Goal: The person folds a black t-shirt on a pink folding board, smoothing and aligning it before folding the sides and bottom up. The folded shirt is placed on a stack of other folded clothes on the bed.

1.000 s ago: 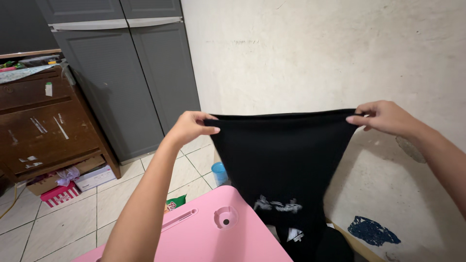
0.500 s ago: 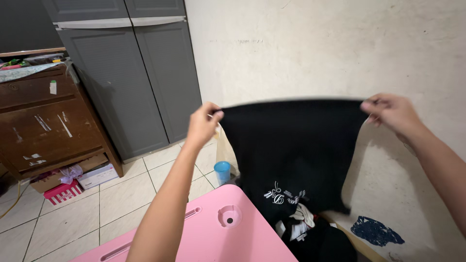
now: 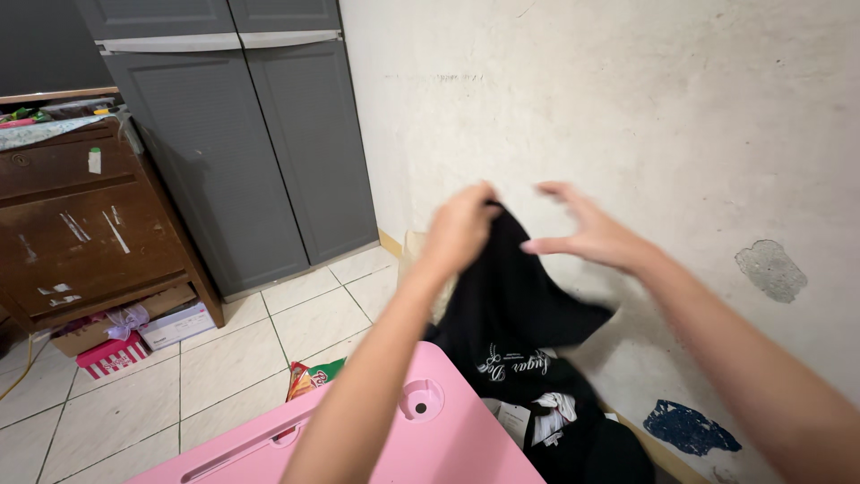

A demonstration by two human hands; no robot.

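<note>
The black T-shirt (image 3: 511,305), stretched flat and wide between both hands half a second ago, is now gathered into a narrow hanging bunch, because the hands have come close together in front of the cream wall (image 3: 627,108). It hangs from the left hand (image 3: 461,229), its top edge pinched in those closed fingers, and drops in loose folds toward the pink table (image 3: 430,439), with white script lettering showing low on the crumpled cloth and a pale tag near its lower end. The right hand (image 3: 587,233) has let go of its corner and hovers just beside the cloth, fingers spread and empty. Further left stand the grey cabinet (image 3: 251,134) and the brown wooden dresser (image 3: 81,224) on the tiled floor (image 3: 224,358).
</note>
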